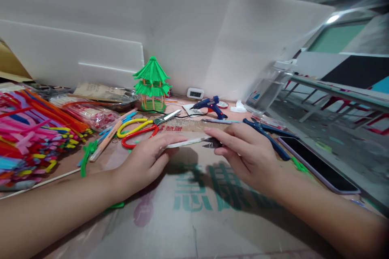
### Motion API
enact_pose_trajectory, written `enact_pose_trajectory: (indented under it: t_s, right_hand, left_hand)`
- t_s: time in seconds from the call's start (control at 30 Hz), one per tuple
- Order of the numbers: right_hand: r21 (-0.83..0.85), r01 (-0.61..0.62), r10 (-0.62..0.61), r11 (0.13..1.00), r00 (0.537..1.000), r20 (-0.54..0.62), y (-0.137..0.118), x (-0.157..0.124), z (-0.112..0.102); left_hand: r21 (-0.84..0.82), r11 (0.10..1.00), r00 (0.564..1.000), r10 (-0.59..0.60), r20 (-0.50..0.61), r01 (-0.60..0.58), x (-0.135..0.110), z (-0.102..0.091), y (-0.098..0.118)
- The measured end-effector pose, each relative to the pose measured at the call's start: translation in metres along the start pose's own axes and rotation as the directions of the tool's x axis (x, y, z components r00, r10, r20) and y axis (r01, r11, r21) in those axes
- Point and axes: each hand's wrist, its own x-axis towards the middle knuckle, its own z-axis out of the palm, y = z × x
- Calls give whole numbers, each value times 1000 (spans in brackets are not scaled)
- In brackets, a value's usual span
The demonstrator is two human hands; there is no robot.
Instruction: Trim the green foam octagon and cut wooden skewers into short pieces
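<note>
The left hand pinches a pale stick above the desk. The right hand, its grip closed on small snips, meets the stick's tip, which looks not yet cut.

Dim, soft blur; edges warped; lamp glare upper right.

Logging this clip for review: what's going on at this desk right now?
A person works with bare hands over a cardboard sheet. The left hand holds one end of a thin pale stick; the right hand holds small dark snips at its other end. Colourful pipe cleaners, scissors and a blue glue gun lie around.
</note>
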Motion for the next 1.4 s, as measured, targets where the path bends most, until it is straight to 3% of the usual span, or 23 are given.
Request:
enact_pose_trajectory:
  t_s: [0.13,0.47,1.0,1.4]
  right_hand:
    - [-90,61,-63,994,998,-13,-2,0,2]
    - [-170,68,-62,983,997,41,-3,0,8]
    - [-140,67,-54,988,994,96,-4,-3,10]
    - [-123,88,-77,988,993,94,-4,-5,13]
  left_hand:
    - [36,999,999,35,23,-36,-1,1,-3]
    - [81,996,998,33,50,-37,-1,1,-4]
    - [177,980,995,81,61,-91,-2,1,-4]
    - [146,983,992,106,63,-115,-2,2,-4]
